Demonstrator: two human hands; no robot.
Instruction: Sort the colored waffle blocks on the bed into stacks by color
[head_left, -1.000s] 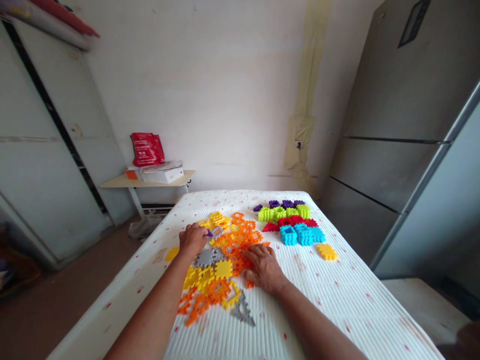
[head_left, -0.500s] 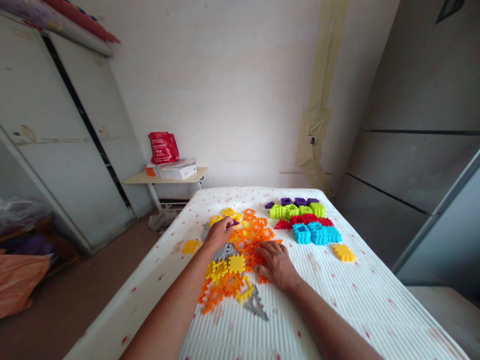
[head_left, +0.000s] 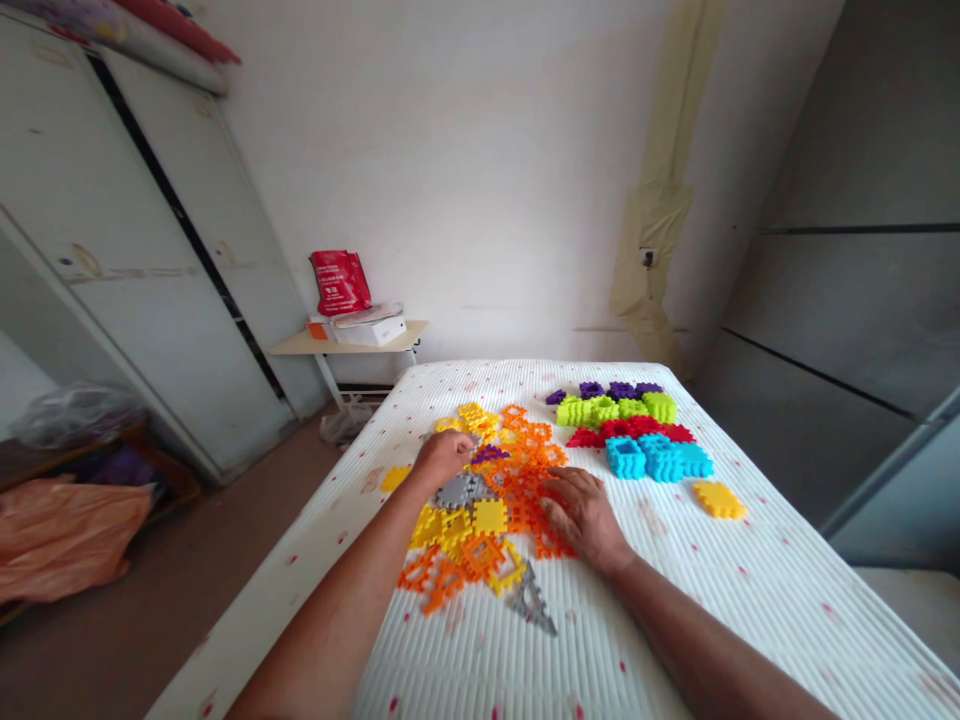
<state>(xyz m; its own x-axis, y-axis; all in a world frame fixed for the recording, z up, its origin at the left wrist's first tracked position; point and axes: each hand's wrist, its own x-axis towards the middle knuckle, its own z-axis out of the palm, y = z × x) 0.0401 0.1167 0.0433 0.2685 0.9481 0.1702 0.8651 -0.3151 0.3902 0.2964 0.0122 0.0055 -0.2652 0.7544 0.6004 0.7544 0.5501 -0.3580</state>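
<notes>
My left hand (head_left: 444,457) is closed at the far left of a loose pile of plastic pieces; what its fingers hold, if anything, is too small to name. Just right of its fingertips lies a purple piece (head_left: 491,454). My right hand (head_left: 583,510) rests with fingers spread on the orange pieces (head_left: 525,480). Yellow pieces (head_left: 490,516) and grey pieces (head_left: 454,490) lie among them, and a grey triangular piece (head_left: 534,603) is at the near edge. Rows of purple (head_left: 621,391), lime green (head_left: 600,410), red (head_left: 637,430) and blue pieces (head_left: 664,457) stand at the right.
Everything lies on a white ribbed mattress cover (head_left: 600,640). One yellow square (head_left: 720,499) sits right of the blue pieces, another (head_left: 395,478) left of the pile. A small table (head_left: 300,344) with a red bag (head_left: 340,282) and white box (head_left: 371,330) stands behind at left.
The purple piece that was at my left fingertips now shows on the pile, beside the hand. My right hand has shifted slightly over the orange pieces. The whole view has turned a little left.
</notes>
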